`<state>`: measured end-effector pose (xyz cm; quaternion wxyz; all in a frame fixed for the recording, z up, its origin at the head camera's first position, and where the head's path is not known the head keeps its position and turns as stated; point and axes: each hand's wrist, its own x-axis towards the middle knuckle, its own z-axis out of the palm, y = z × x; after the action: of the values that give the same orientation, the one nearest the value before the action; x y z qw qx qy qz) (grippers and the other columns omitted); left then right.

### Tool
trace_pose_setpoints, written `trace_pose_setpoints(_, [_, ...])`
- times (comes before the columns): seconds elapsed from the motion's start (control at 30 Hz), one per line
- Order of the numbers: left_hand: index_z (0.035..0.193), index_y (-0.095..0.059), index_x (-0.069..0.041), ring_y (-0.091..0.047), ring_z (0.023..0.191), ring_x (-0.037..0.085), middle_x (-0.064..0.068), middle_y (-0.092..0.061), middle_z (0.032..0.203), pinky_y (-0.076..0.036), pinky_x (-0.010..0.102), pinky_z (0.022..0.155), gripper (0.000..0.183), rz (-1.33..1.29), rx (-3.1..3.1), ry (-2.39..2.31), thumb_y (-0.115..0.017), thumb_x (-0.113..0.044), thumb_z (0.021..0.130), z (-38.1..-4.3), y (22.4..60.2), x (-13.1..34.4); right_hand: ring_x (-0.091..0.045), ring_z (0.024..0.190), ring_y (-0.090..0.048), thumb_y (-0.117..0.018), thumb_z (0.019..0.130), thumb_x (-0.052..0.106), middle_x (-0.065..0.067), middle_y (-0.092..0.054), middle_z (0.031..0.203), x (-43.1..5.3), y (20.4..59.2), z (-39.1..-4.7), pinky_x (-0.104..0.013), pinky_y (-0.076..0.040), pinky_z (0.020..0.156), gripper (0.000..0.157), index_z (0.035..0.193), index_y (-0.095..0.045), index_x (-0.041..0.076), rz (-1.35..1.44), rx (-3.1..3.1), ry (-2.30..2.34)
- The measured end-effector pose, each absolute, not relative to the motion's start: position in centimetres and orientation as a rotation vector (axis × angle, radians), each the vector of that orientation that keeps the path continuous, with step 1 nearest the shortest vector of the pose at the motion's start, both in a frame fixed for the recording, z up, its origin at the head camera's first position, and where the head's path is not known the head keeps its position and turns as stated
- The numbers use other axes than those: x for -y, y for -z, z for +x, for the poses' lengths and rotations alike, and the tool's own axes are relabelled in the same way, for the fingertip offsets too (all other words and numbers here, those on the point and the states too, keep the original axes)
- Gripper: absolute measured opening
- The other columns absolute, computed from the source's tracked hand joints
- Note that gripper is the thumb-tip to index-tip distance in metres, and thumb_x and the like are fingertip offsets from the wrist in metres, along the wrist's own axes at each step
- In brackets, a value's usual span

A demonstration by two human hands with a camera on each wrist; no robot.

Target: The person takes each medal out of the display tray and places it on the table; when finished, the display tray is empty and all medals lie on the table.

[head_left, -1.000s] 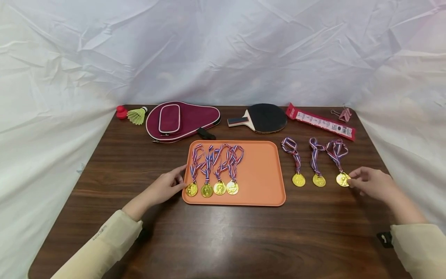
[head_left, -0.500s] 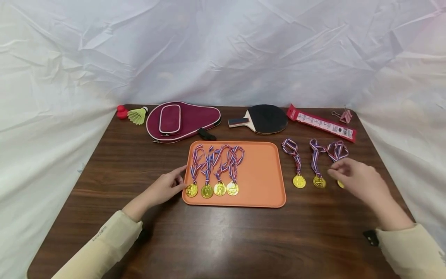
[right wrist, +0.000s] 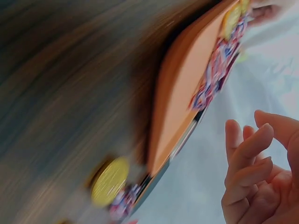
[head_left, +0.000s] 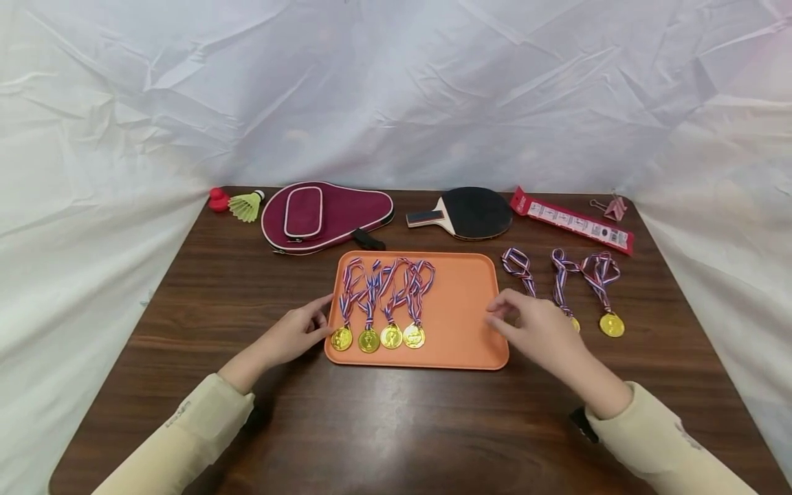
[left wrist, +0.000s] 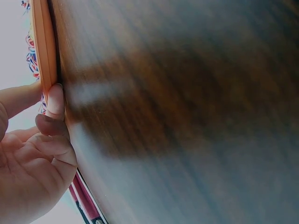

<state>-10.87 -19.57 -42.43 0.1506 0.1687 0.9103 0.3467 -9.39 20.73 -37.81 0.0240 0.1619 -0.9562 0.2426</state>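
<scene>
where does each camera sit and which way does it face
Head: on the head, facing forward and down at tray, medals, table; left hand, right hand, sleeves show.
Left wrist: on that wrist, facing table and tray edge; left hand shows.
Right wrist: on that wrist, facing tray and medals; both hands show.
Head and right wrist share tray, medals, both hands.

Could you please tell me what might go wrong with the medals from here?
The left hand grips the tray; a sudden tug could make the medals on it slide. Their ribbons overlap, so lifting one medal might drag others. Off the tray, the two rightmost ribbons seem to touch and could catch on each other.
</scene>
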Motion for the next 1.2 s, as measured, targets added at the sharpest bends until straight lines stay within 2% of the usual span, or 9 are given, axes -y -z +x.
trace_pose_setpoints(0.4, [0.137, -0.032, -0.004, -0.045, 0.057, 0.012, 0.0, -0.052, 0.077, -0.038, 0.026, 0.051, 0.059, 0.497, -2.624, -0.984, -0.06, -0.016, 0.087, -11.0, 42.2, 19.9, -0.004, 0.069, -0.052, -0.067, 0.079, 0.034, 0.015, -0.056, 0.075, -14.4, 39.4, -10.3, -0.027, -0.042, 0.063, 0.015, 0.089, -0.062, 0.024, 0.706, 3.078, -1.062])
trace_pose_setpoints(1.2, [0.138, -0.031, -0.006, -0.046, 0.059, 0.014, 0.0, -0.052, 0.077, -0.039, 0.026, 0.051, 0.06, 0.456, -2.597, -1.008, -0.06, -0.018, 0.087, -10.9, 42.4, 19.5, -0.009, 0.058, -0.048, -0.074, 0.069, 0.041, 0.008, -0.054, 0.062, -12.1, 40.8, -12.5, -0.028, -0.038, 0.056, 0.027, 0.08, -0.063, 0.019, 0.705, 3.295, -0.94])
